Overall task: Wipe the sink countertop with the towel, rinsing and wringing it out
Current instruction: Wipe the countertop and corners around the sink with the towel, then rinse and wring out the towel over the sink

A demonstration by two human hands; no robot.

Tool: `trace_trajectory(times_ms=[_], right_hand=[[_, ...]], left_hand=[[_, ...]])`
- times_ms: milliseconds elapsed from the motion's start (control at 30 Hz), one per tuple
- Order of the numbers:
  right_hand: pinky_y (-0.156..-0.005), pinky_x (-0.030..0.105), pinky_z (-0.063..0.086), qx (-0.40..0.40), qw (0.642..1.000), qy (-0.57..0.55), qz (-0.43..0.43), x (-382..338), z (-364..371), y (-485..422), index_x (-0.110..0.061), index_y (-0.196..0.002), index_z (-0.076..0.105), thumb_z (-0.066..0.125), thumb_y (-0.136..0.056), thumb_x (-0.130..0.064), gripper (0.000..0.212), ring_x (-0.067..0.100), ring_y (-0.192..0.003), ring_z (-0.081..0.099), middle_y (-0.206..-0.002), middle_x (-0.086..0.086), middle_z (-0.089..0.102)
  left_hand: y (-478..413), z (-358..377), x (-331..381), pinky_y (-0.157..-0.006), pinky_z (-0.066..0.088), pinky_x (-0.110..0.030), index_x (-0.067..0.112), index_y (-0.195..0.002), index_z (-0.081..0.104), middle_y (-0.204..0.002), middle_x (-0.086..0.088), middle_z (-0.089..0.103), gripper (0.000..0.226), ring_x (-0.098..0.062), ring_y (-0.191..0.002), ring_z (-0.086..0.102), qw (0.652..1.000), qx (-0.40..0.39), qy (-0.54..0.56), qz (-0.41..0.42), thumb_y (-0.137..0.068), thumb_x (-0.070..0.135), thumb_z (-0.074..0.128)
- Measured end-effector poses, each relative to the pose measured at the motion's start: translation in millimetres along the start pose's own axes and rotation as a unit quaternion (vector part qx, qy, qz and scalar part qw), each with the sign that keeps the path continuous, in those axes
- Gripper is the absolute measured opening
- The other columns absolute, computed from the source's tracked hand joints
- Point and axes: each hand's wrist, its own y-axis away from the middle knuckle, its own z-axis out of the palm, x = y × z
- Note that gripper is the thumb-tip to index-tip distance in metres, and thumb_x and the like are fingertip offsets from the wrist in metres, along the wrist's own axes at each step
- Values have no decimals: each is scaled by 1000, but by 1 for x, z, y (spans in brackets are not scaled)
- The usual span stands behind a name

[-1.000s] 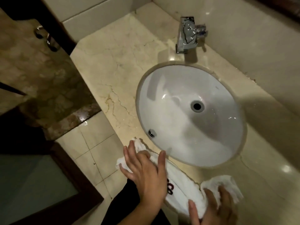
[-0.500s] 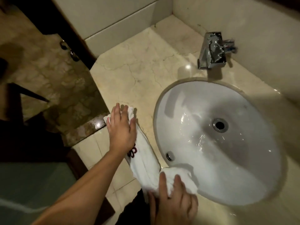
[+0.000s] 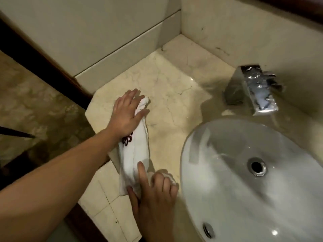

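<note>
A white towel [image 3: 139,149] with a dark red emblem lies stretched in a long roll on the beige marble countertop [image 3: 174,102], left of the white oval sink [image 3: 227,180]. My left hand [image 3: 127,116] lies flat with straight fingers on the towel's far end, near the counter's left edge. My right hand [image 3: 153,194] is at the near end. Its index finger lies straight along the towel, while its other fingers and thumb curl round the bunched cloth beside the sink rim.
A square chrome faucet [image 3: 253,91] stands behind the sink against the back wall. The basin has a drain [image 3: 257,166] and an overflow hole [image 3: 208,229]. A side wall closes the far left corner. The counter's left edge drops to a brown floor [image 3: 35,105].
Both hands have slid the towel from the counter's front edge leftward and farther back along the left side of the sink. The towel now lies stretched lengthwise between them.
</note>
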Motion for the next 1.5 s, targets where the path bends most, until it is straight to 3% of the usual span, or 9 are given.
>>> trace_trajectory(times_ms=[233,567,633,733,1033,1233,1367,1433,1500], right_hand=[[-90,47,42,-9,999,-32,27,-38,26,-101,-40,-136,55,51,-94,-55,45,34,-105,60,-142,9,59],[-72,40,41,25,995,50,87,-39,33,-137,-36,-126,60,21,-104,-59,51,28,-77,55,-109,9,68],[-65,39,37,57,989,73,113,-35,33,-130,-34,-121,65,28,-103,-59,49,28,-71,51,-96,8,66],[-56,37,40,90,980,105,140,-33,26,-111,-31,-115,67,64,-89,-52,33,28,-64,50,-78,5,57],[-56,38,49,0,973,105,204,-2,-17,-8,-22,-117,63,57,-89,-57,45,27,-69,57,-82,4,58],[-59,41,45,-26,972,129,194,37,-54,24,-20,-100,62,55,-91,-58,40,30,-73,55,-84,4,55],[-87,47,52,-63,979,84,176,46,-67,14,-15,-98,62,61,-84,-61,49,37,-112,57,-113,13,62],[-109,47,44,-111,973,5,200,43,-67,3,-8,-126,56,53,-81,-74,80,37,-141,40,-148,20,46],[-116,40,37,-161,949,-78,260,35,-68,-11,-11,-158,19,41,-73,-87,116,29,-151,23,-169,15,11]], left_hand=[[-117,-7,-17,-120,8,-51,45,-149,43,-168,16,23,57,-19,-157,9,990,-58,-39,126,-99,66,23],[-157,14,55,-110,32,-54,28,-138,60,-139,0,58,44,-30,-134,47,927,-45,-48,369,-107,47,34],[-149,25,83,-107,34,-53,29,-134,63,-135,0,61,42,-30,-130,50,916,-44,-50,395,-104,46,38],[-124,33,111,-108,30,-52,30,-132,62,-135,2,59,41,-26,-131,47,908,-60,-32,414,-103,46,39],[-66,26,123,-106,35,-52,28,-138,59,-136,-3,59,47,-30,-129,50,930,-70,-74,354,-101,52,42],[-26,-2,90,-98,34,-54,19,-143,53,-131,-9,61,66,-33,-119,55,960,-42,-170,218,-99,65,36],[-6,-14,69,-110,20,-63,16,-155,38,-149,-16,48,80,-37,-141,40,975,-29,-171,136,-98,71,31],[-5,-19,62,-121,7,-62,20,-165,15,-168,-17,25,87,-38,-157,15,955,-58,-142,255,-98,74,30],[-6,-24,58,-127,4,-58,28,-166,10,-173,-14,13,88,-35,-160,2,856,-140,-146,477,-97,79,28]])
